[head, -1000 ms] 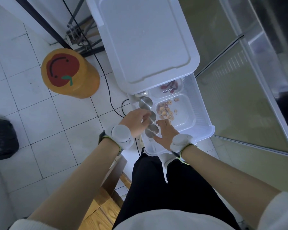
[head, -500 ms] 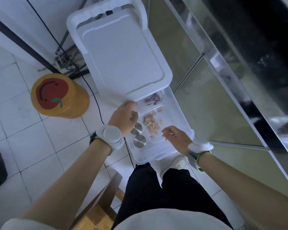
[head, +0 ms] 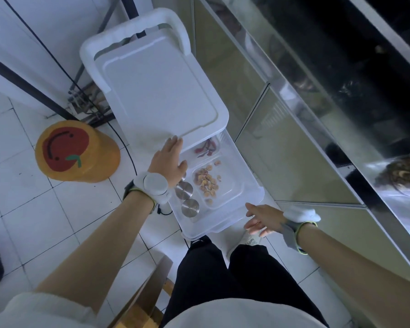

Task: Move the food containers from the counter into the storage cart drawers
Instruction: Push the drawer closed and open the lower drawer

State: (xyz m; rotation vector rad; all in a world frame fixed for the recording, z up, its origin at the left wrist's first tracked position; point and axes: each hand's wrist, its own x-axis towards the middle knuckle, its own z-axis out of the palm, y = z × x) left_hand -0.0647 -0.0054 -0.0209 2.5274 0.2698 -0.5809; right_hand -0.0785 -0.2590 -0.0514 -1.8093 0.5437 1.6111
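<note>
Containers [head: 232,189] — clear rectangular plastic — sit beside round steel tins [head: 190,207] in translucent drawer [head: 255,183].

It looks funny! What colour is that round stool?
Orange stool, red apple and green leaf on top; head view.

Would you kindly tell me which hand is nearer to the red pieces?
Left: left hand is beside the red pieces; right hand hovers beyond the drawer front.

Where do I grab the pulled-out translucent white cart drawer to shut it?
Take the translucent white plastic drawer by its front rim, from the near side: it juts toward you, that edge is bare, and the right hand hangs beside it.
</note>
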